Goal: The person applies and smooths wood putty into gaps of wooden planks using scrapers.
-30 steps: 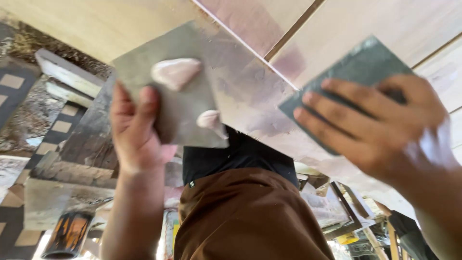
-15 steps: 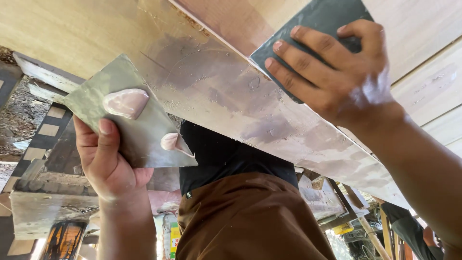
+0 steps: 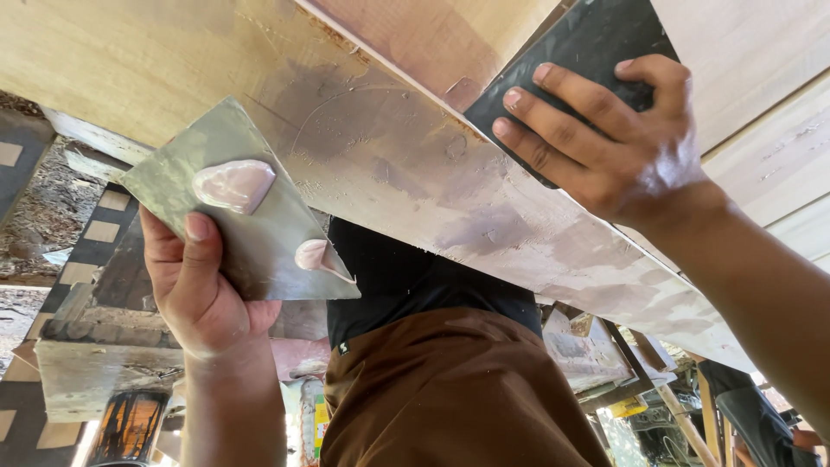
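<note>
My left hand (image 3: 197, 290) grips a flat grey metal plate (image 3: 246, 229) by its lower edge, thumb on top. Two blobs of pinkish filler (image 3: 235, 183) lie on the plate. My right hand (image 3: 609, 138) presses a dark rectangular pad (image 3: 596, 39) flat against a pale wooden board (image 3: 130, 60), fingers spread over the pad. A wide greyish-pink smear of filler (image 3: 406, 164) covers the board between my two hands. The pad sits at the upper end of that smear, beside a seam in the wood.
Below the board are my dark shirt and brown trousers (image 3: 450, 398). A patterned tiled floor (image 3: 95, 229), a weathered wooden block (image 3: 86, 372) and a dark can (image 3: 130, 428) lie at lower left. Wooden pieces and clutter (image 3: 622, 363) lie at lower right.
My right hand slid the pad up and to the left along the board. My left hand with the plate dropped lower and further left, away from the board.
</note>
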